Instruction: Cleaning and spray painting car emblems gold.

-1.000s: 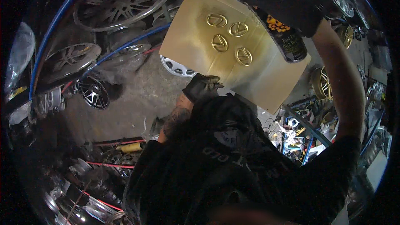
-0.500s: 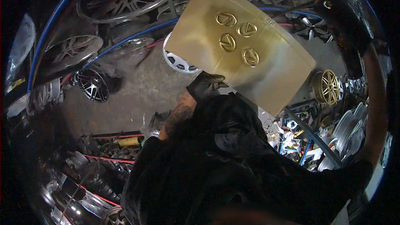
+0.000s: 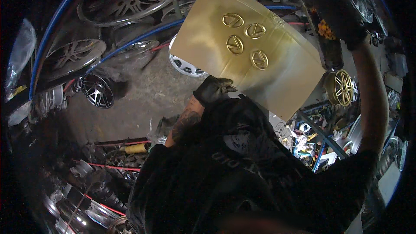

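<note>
My left hand (image 3: 215, 88), in a dark glove, pinches the near edge of a tan cardboard sheet (image 3: 199, 45) and holds it up, tilted. Several oval gold emblems (image 3: 259, 60) lie on the sheet, with a darker gold paint haze around them. At the upper right my right hand (image 3: 346, 24), also in a dark glove, is closed around a dark spray gun (image 3: 330, 52) with orange-yellow specks on it. The gun is beside the sheet's far right edge. Its nozzle is too dark to make out, and the right fingers are partly lost in shadow.
A gold wheel rim (image 3: 339, 87) stands right of the sheet, a black one (image 3: 96, 90) on the floor at left. Large rims (image 3: 130, 0) line the far side. A blue hose (image 3: 143, 38) crosses there. Cluttered shelves (image 3: 303, 141) and a dark bar (image 3: 323, 132) are at near right.
My right hand has moved left and closer to the sheet with the spray gun. The cardboard sheet and my left hand have barely shifted.
</note>
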`<state>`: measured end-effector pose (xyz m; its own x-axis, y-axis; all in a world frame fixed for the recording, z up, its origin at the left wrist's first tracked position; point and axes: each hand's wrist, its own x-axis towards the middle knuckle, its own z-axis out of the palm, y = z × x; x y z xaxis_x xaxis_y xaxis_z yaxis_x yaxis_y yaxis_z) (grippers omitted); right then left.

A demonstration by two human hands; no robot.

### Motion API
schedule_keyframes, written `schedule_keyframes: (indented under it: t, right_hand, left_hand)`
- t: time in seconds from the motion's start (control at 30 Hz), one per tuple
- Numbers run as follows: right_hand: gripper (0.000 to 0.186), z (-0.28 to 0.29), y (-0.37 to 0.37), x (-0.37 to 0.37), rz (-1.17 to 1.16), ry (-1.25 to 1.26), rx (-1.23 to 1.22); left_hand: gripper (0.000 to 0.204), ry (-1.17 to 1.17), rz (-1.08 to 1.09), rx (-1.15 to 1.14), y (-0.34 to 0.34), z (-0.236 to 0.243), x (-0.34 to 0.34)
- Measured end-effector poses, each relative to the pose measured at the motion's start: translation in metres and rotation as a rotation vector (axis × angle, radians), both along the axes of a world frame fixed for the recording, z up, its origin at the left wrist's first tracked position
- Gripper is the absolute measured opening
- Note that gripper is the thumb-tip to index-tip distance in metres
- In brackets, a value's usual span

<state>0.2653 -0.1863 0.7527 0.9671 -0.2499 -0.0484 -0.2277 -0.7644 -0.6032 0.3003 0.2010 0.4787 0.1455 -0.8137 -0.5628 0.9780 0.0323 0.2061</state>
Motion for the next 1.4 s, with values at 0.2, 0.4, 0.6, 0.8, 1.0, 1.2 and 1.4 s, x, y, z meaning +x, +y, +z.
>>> schedule_keyframes:
  t: [0.2, 0.4, 0.6, 0.8, 1.0, 1.2, 1.4]
  right_hand:
    - [0.051, -0.010, -0.003, -0.003, -0.001, -0.047, -0.016]
    - [0.049, -0.020, -0.006, -0.011, -0.023, -0.108, -0.022]
    - [0.048, -0.023, -0.004, -0.030, -0.076, -0.153, -0.052]
    - [0.052, -0.023, 0.020, -0.026, -0.006, -0.172, -0.324]
    - [0.053, 0.019, 0.093, -0.062, -0.063, 0.135, -0.065]
    - [0.054, 0.025, 0.100, -0.064, -0.013, 0.155, 0.055]
    - [0.054, -0.026, 0.054, -0.039, 0.082, -0.113, -0.593]
  left_hand:
    - [0.030, -0.029, 0.007, 0.013, -0.007, 0.012, -0.004]
    - [0.024, -0.075, -0.004, 0.031, -0.001, 0.014, -0.002]
    - [0.035, -0.520, -0.091, -0.054, -0.004, 0.011, -0.003]
    - [0.029, -0.009, 0.010, 0.094, 0.000, 0.004, -0.002]
    - [0.039, 0.014, -0.063, 0.075, -0.001, 0.002, -0.003]
    - [0.029, -0.036, -0.081, 0.144, 0.003, 0.020, 0.001]
    - [0.018, -0.456, -0.169, 0.075, 0.008, 0.016, -0.006]
